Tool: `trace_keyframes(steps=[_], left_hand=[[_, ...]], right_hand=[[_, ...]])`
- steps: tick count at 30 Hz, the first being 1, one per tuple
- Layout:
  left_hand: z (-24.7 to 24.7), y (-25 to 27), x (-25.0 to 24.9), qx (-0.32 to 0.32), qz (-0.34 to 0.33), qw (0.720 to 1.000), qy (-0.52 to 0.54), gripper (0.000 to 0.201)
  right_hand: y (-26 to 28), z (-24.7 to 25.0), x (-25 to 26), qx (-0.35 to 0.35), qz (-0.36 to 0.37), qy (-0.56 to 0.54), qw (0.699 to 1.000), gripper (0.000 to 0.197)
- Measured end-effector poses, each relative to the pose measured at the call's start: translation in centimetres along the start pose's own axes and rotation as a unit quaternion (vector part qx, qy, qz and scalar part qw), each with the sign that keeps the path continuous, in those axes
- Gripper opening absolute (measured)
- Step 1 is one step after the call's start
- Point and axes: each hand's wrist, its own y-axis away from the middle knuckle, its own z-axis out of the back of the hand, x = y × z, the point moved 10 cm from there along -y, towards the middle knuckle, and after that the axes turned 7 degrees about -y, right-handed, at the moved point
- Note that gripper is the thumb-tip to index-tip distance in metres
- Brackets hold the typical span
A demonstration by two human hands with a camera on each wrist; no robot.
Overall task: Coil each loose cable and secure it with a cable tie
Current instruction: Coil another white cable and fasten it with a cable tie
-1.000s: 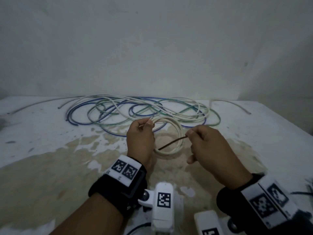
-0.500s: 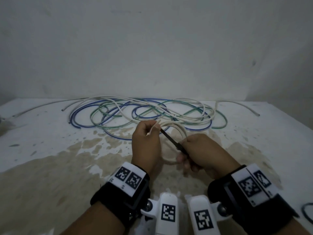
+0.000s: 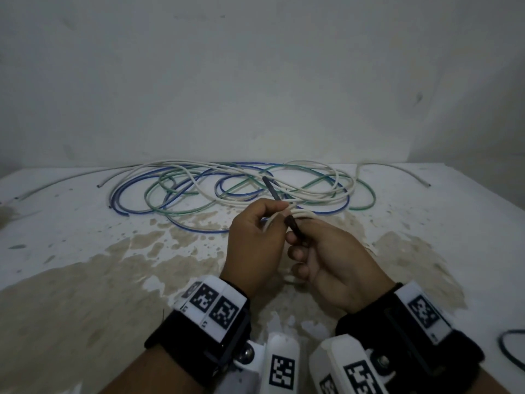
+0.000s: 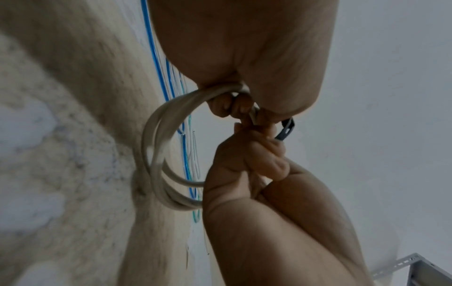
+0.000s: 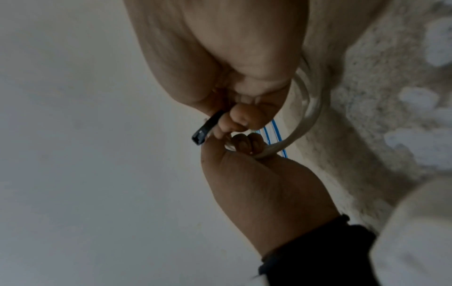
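Note:
A small white cable coil [image 3: 305,215] is held just above the table, and my left hand [image 3: 279,211] pinches its top between thumb and fingers. My right hand [image 3: 295,237] grips a black cable tie [image 3: 292,225] right against the coil. The tie's tail [image 3: 270,189] sticks up past my left fingers. In the left wrist view the coil [image 4: 156,147] hangs as a ring, with the tie [image 4: 285,129] bent beside the pinch. In the right wrist view the tie's head [image 5: 205,129] shows next to my fingertips, and the coil [image 5: 310,108] curves behind. How far the tie wraps the strands is hidden.
A loose tangle of white, blue and green cables [image 3: 227,189] lies on the stained white table [image 3: 85,280] behind my hands, near the wall. A dark cable loop [image 3: 508,351] lies at the right edge. A metal frame [image 4: 420,271] stands low at the right.
My right hand has come in against my left hand and the coil. The tie has swung from pointing down-left to standing up across the coil's top.

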Motion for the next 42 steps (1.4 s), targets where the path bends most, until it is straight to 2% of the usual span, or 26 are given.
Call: trace_keyframes(steps=[3,6,9,12,16,18,20,22,24,28,33,35,37,40,42], left_hand=[[-0.2,0.3,-0.7,0.011,-0.017,1.000,-0.010,0.024],[-0.2,0.4,-0.8,0.016,-0.021,1.000,-0.017,0.016],[-0.6,0.6,-1.1,0.028,-0.038,0.998,-0.036,0.011],[-0.8,0.8,-1.8,0.033,-0.045,0.998,-0.015,0.015],[-0.8,0.7,-1.7,0.022,-0.033,0.999,0.011,0.023],[-0.7,0.7,-1.1,0.008,-0.008,1.000,0.015,0.016],[-0.9,0.6,-0.1,0.001,0.046,0.997,0.060,0.003],[-1.3,0.5,1.1,0.010,0.111,0.989,0.102,0.015],[-1.6,0.5,1.7,0.030,0.150,0.980,0.124,0.017],[-2.1,0.5,1.5,0.086,0.160,0.973,0.138,0.016],[-1.3,0.5,2.3,0.044,0.180,0.971,0.149,0.011],[-0.9,0.5,3.1,0.022,0.198,0.966,0.163,0.013],[-0.5,0.6,3.3,0.008,0.205,0.963,0.177,0.016],[-0.2,0.6,3.3,-0.002,0.203,0.961,0.186,0.015],[-0.1,0.5,3.4,-0.008,0.194,0.965,0.177,0.015]], right_hand=[[0.0,-0.1,-0.2,0.011,-0.014,-0.066,0.998,0.022],[0.1,-0.5,-0.1,0.029,-0.009,-0.116,0.993,0.018],[0.0,-0.3,-0.1,0.020,0.002,-0.128,0.992,0.017],[0.0,0.0,0.0,0.014,0.014,-0.123,0.992,0.013],[0.1,0.0,0.2,0.010,0.033,-0.125,0.992,0.019],[0.0,0.0,0.2,0.005,0.040,-0.137,0.990,0.022],[-0.1,0.1,0.1,-0.002,0.045,-0.145,0.988,0.023],[-0.2,0.2,0.0,-0.009,0.046,-0.150,0.988,0.022],[-0.3,0.3,-0.1,-0.015,0.046,-0.146,0.988,0.023],[-0.4,0.3,-0.4,-0.014,0.032,-0.140,0.990,0.022],[-0.2,-0.3,-0.4,0.011,0.020,-0.131,0.991,0.023],[0.2,-1.2,-0.4,0.037,0.033,-0.101,0.994,0.019],[0.5,-1.8,-0.5,0.058,0.064,-0.025,0.996,0.017],[0.9,-2.0,0.0,0.047,0.106,0.093,0.989,0.019],[1.1,-1.6,0.5,0.029,0.111,0.128,0.985,0.019]])
